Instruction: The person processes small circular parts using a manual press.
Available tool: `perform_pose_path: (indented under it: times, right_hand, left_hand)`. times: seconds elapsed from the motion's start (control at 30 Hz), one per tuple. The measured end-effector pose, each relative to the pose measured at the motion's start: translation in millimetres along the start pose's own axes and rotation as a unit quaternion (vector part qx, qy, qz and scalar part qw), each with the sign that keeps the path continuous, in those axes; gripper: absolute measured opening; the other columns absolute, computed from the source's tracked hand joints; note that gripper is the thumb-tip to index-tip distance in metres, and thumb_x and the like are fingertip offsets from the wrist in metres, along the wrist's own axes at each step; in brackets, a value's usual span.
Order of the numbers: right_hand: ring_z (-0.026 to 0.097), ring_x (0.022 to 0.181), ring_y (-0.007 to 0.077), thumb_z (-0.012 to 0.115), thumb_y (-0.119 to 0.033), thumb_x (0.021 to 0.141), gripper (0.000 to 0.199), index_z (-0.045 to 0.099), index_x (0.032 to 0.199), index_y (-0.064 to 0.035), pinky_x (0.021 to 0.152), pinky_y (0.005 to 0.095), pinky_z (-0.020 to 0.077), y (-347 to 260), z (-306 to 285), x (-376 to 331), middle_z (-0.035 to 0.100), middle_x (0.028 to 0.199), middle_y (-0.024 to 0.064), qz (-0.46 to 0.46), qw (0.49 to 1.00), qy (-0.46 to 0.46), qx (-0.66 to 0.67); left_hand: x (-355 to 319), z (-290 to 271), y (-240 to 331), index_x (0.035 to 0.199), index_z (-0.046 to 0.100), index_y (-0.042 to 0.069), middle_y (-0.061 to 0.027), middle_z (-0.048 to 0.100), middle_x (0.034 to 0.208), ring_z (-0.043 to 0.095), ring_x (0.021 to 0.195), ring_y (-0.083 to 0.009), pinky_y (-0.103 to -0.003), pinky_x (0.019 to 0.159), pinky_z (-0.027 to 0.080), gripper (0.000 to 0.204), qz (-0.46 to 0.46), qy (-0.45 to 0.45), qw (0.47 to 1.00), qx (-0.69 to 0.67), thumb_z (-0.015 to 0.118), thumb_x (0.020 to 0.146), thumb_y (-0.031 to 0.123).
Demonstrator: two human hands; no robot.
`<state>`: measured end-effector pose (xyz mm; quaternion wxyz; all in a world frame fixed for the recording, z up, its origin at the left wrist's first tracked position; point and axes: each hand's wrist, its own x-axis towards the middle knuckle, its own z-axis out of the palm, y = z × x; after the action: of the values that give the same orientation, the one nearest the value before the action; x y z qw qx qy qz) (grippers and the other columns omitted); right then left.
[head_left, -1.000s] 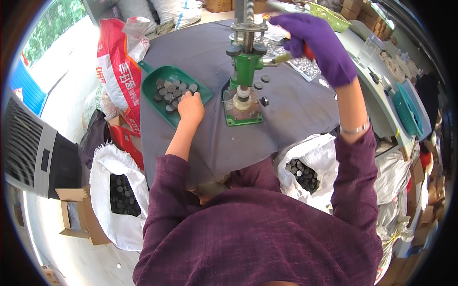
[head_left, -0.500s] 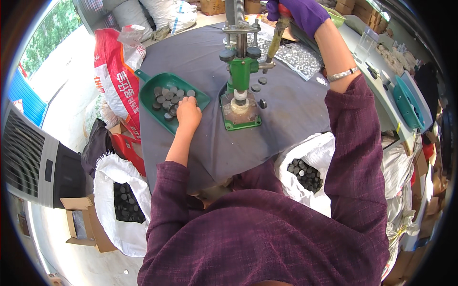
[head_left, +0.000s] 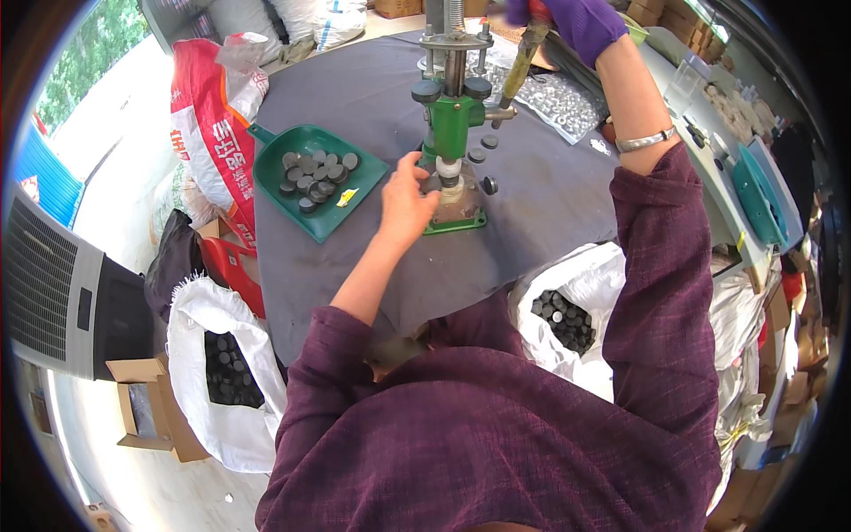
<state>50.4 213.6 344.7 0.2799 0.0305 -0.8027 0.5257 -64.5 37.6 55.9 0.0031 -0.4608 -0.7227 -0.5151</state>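
Note:
A green hand press stands on the cloth-covered table, with a white and dark round piece at its die above the base plate. Close to the left side of that die is my left hand, bare, a small dark disc pinched between thumb and fingers. My right hand, in a purple glove, is closed round the red-ended lever at the top right; part of it blurs. To the left lies a green dustpan holding several dark round discs and a small yellow scrap.
Several loose discs lie right of the press. Behind them is a clear bag of shiny metal parts. White sacks of black discs stand at left and right below the table edge. A red-white sack leans at left.
My left hand has moved right from the dustpan to the press die, carrying a disc. The yellow scrap in the dustpan now shows. My right hand stays on the lever.

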Motion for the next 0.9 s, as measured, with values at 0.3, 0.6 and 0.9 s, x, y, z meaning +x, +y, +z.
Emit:
perform_pose_path:
  times: [0.3,0.6,0.9]
  right_hand:
    - [0.055,0.049,0.0136,0.053,-0.013,0.092,0.023,0.068,0.097,0.0028,0.047,0.0261,0.0434,-19.2,14.9,-23.2,0.058,0.06,0.0058,0.03,0.981,0.136,-0.136]
    - [0.056,0.06,0.011,0.058,-0.015,0.092,0.025,0.067,0.112,-0.0039,0.059,0.0264,0.0463,20.9,77.6,-150.4,0.061,0.071,0.0043,0.018,0.97,0.216,-0.106]
    - [0.057,0.062,0.0123,0.063,-0.01,0.089,0.022,0.069,0.11,-0.0059,0.061,0.0276,0.0483,53.3,92.9,-198.3,0.067,0.084,0.0014,-0.023,0.968,0.104,-0.228]
  left_hand:
    - [6.4,32.3,7.6,0.14,0.034,0.007,-0.0127,0.063,0.104,0.056,0.102,-0.0299,-0.042,0.089,0.045,0.086,-0.035,0.027,0.999,-0.021,0.079,0.067,0.004]
    - [2.7,19.4,-3.7,0.138,0.038,0.006,-0.0127,0.065,0.108,0.057,0.105,-0.0304,-0.041,0.092,0.045,0.079,-0.048,0.047,0.994,-0.082,0.076,0.068,0.003]
    - [15.9,-64.3,-64.2,0.105,0.064,0.006,-0.0095,0.065,0.105,0.056,0.1,-0.0325,-0.046,0.085,0.046,0.028,0.02,0.148,0.934,0.323,0.064,0.078,0.012]
